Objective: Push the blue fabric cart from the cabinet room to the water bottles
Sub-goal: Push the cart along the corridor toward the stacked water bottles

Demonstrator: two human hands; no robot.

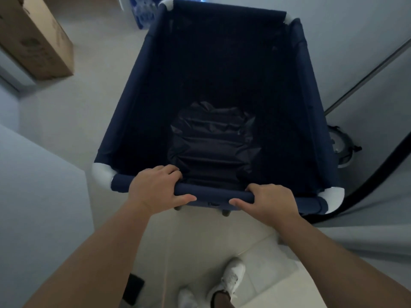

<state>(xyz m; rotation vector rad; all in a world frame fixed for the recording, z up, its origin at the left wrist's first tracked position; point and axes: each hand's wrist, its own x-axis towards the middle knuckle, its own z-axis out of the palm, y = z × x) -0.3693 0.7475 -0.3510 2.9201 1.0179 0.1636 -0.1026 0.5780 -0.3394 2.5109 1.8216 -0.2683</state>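
Note:
The blue fabric cart (138, 103) fills the middle of the head view, a deep navy bin with white corner joints. Its near rim bar runs across in front of me. My left hand (155, 187) grips that bar left of centre, and my right hand (270, 202) grips it right of centre. A dark crumpled liner (213, 147) lies at the bottom of the bin. Packs of water bottles (144, 12) wrapped in blue-tinted plastic show on the floor just past the cart's far left corner, partly hidden by the rim.
A long cardboard box (35, 38) lies at the upper left. A pale wall corner (44, 185) juts in on the left. On the right stand a wall with a metal strip (364, 78), a round grey device (342, 147) on the floor and a black curved edge (378, 176). My white shoes (231, 278) stand on pale tiles.

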